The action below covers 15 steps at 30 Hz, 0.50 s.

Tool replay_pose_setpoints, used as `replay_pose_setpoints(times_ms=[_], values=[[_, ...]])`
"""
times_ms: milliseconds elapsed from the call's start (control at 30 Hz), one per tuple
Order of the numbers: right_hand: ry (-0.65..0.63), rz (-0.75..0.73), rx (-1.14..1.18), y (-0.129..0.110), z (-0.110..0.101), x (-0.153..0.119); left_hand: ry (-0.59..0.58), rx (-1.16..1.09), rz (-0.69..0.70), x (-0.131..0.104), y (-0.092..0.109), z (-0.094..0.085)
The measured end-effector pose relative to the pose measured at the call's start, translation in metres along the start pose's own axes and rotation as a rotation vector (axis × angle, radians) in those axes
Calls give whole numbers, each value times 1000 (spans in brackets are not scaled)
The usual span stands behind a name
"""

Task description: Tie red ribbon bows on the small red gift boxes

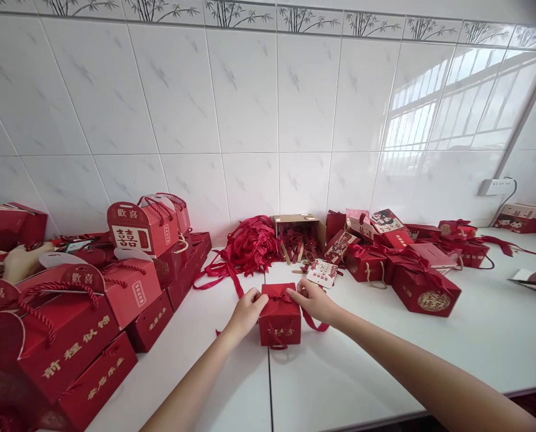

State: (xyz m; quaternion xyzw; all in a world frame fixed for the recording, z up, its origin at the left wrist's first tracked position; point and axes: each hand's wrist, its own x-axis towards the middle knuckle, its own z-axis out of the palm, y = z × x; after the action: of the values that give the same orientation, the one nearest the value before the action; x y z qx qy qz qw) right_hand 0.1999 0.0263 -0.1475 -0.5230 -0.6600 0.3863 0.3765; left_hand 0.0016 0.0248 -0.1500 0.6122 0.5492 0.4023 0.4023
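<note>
A small red gift box (280,330) with gold lettering stands upright on the white table in front of me. Across its top runs a red ribbon (318,326), tied at the middle, with its tails hanging down at the sides. At the box's top left, my left hand (248,307) is closed, thumb and fingers pinching the ribbon. My right hand (316,301) pinches the ribbon near the knot at the top right. The fingertips hide part of the knot. Just behind the right hand lies a white and red card (322,273).
Stacked red boxes with rope handles (81,327) fill the left side. At the back are a heap of red ribbons (252,246) and an open cardboard box (300,221). Finished-looking red boxes (425,288) lie right. Other people's hands (24,263) show at both edges.
</note>
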Motion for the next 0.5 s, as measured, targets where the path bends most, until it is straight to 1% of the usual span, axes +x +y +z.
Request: replay_pose_setpoints(times_ms=[133, 267, 400, 500], values=[[-27, 47, 37, 4, 2, 0, -1, -19, -32, -3, -2, 1], [-95, 82, 134, -4, -2, -2, -20, -44, -46, -9, 1, -1], [-205, 26, 241, -6, -11, 0, -24, -36, -36, -16, 12, -8], [-238, -30, 250, -1, -18, 2, -12, 14, -32, -21, 21, -18]])
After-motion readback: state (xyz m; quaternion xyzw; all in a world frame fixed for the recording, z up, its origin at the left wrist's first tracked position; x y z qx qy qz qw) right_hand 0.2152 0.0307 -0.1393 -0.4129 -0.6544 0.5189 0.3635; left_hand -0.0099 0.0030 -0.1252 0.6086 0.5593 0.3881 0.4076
